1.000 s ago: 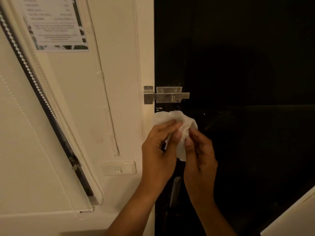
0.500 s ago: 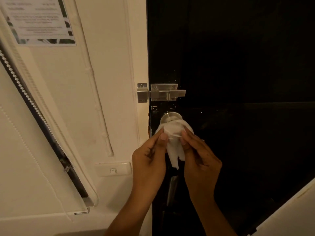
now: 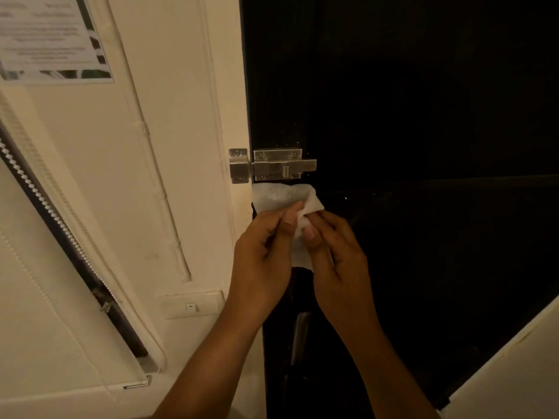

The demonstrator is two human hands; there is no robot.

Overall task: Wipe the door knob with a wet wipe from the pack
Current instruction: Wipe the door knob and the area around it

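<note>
A white wet wipe point(image 3: 281, 196) is spread in front of the dark door point(image 3: 423, 116), just below the metal latch. My left hand point(image 3: 263, 255) and my right hand point(image 3: 335, 255) both pinch it with thumb and fingertips, side by side. The wipe covers the spot where the door knob was seen a moment ago; the knob itself is hidden behind the wipe and my hands. The pack of wipes is not in view.
A steel slide bolt point(image 3: 273, 164) bridges the door and the cream frame point(image 3: 233, 116). A light switch point(image 3: 192, 305) sits low on the wall, a printed notice point(image 3: 51, 40) hangs at top left, and a roller blind point(image 3: 60, 237) slants along the left.
Half a second ago the knob's top showed above the bunched wipe. Both hands have lifted and spread the wipe, which now covers the knob up to the bolt.
</note>
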